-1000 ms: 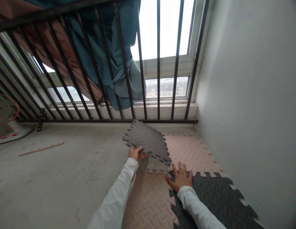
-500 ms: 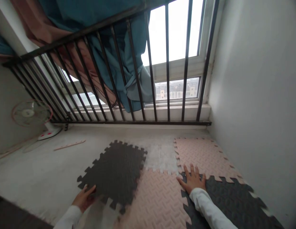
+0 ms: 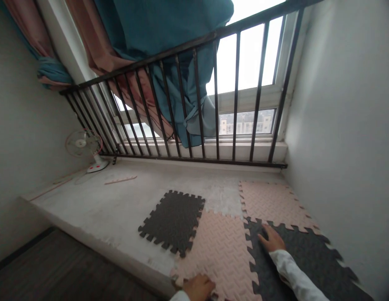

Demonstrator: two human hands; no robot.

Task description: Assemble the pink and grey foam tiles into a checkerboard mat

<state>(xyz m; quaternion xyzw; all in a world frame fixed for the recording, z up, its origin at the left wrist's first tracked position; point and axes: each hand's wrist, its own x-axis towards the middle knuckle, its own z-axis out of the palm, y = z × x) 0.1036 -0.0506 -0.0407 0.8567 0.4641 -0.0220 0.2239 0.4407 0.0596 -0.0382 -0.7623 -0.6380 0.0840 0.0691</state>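
My right hand rests on a dark grey foam mat tile at the right, its thumb apart from the fingers. My left hand is low in the view, over the near part of a pink foam mat tile. Its fingers bend downward, are slightly blurred and are partly hidden. Against the pink tile's left side lies another dark foam mat tile, flat on the ledge, with no hand on it. A second pink foam tile adjoins the right dark tile's far edge, by the wall.
A pale raised ledge drops to a dark floor at the lower left. Behind it run black railings, with curtains and windows. A fan and a thin strip are on the ledge. The white wall bounds the right.
My left hand has left the dark tile and moved right, to the near pink tile. That dark tile now lies flat. My right hand's spread fingers have drawn closer together. The view has shifted left.
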